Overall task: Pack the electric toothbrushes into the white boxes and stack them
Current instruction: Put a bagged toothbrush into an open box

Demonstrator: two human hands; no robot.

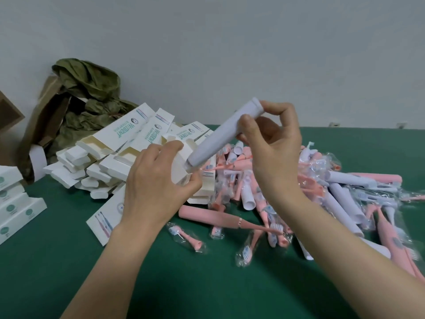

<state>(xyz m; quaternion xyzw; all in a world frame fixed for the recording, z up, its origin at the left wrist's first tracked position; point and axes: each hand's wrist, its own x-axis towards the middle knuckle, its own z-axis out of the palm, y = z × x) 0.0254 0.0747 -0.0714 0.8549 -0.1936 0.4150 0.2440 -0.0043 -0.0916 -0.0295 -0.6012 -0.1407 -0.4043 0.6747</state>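
Note:
My right hand point(273, 143) pinches a white toothbrush handle point(220, 137) near its upper end. The handle slants down to the left, its lower end at the open mouth of a white box point(181, 166). My left hand point(156, 178) grips that box, which hides most of it. A heap of pink and white toothbrushes point(299, 194) and bagged brush heads lies on the green table point(69, 261) to the right. Several open white boxes point(110, 153) are piled behind my left hand. Closed boxes point(16, 203) are stacked at the left edge.
A pink toothbrush point(220, 219) lies in front of the heap, with a bagged brush head point(186, 236) beside it. One white box point(108, 217) lies flat under my left wrist. An olive green bag point(89, 97) and brown cardboard stand against the grey wall at the back left.

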